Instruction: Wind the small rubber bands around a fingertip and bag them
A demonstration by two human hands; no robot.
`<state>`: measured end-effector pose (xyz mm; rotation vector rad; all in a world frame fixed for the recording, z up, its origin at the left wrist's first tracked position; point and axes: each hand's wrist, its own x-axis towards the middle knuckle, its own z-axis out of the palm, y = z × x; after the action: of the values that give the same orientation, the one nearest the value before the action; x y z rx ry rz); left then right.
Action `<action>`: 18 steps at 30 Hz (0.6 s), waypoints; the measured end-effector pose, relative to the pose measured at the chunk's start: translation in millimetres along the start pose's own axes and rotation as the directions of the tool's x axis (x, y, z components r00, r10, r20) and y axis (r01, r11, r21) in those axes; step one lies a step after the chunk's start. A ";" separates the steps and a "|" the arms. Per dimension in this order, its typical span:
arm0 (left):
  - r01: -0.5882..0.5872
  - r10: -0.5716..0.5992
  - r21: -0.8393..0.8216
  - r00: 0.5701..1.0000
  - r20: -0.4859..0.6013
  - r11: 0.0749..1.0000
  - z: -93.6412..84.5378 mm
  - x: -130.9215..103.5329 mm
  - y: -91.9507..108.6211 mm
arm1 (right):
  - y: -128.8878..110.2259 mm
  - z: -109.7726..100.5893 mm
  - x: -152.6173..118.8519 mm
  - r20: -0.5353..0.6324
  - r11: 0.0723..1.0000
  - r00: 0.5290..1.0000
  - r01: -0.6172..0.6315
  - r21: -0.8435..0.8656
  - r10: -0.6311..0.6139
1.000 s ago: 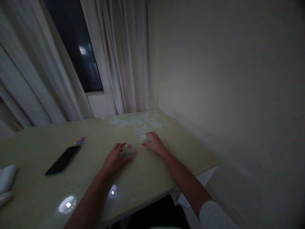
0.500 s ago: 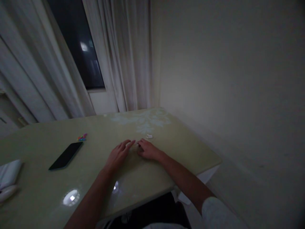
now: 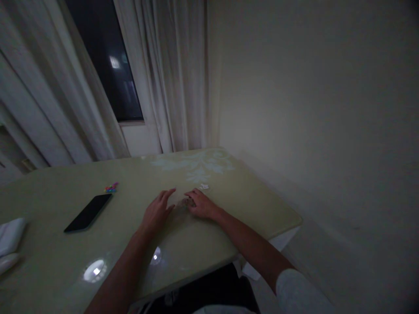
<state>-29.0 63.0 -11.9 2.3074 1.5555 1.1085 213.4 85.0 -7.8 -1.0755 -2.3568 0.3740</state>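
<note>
My left hand (image 3: 159, 208) hovers over or rests on the table, its fingers spread and thumb apart, with nothing in it. Just to its right, my right hand (image 3: 202, 205) has its fingers and thumb curled around a small brownish, speckled object (image 3: 188, 202), whose kind is too blurred to make out. A few small white pieces (image 3: 204, 186) lie just beyond the right hand's knuckles. Both hands are apart, with the speckled object between them.
On the left of the glossy table (image 3: 196, 244) lies a dark flat phone or tablet (image 3: 88, 213), with several small colourful pieces (image 3: 111, 187) behind it. A white packet (image 3: 12, 235) is at the far left. The wall (image 3: 310, 131) runs along the table's right side.
My left hand has drawn back to the left and its fingers have spread. The brownish speckled object now shows at my right hand's fingers, where it was mostly hidden before.
</note>
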 end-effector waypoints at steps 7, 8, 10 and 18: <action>0.248 -0.278 -0.310 0.959 -0.055 0.918 -19.2 6.7 -27.6 | -13.3 11.5 8.0 0.071 0.994 0.991 0.110 -0.006 -0.109; 0.268 -0.294 -0.329 0.955 -0.031 0.906 -21.9 5.5 -29.9 | -14.8 12.3 9.1 0.094 0.989 0.985 0.146 0.010 -0.146; 0.302 -0.318 -0.336 0.948 0.008 0.892 -25.7 2.4 -33.1 | -15.8 11.1 9.5 0.129 0.978 0.969 0.204 0.046 -0.208; 0.321 -0.314 -0.161 0.947 0.070 0.933 -35.4 1.3 -31.8 | 9.9 -18.0 -0.1 0.152 0.965 0.961 0.205 0.163 -0.230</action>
<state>-75.1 68.9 -1.6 1.8740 1.6700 1.0541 229.7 91.9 2.7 -0.7314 -2.5212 0.5651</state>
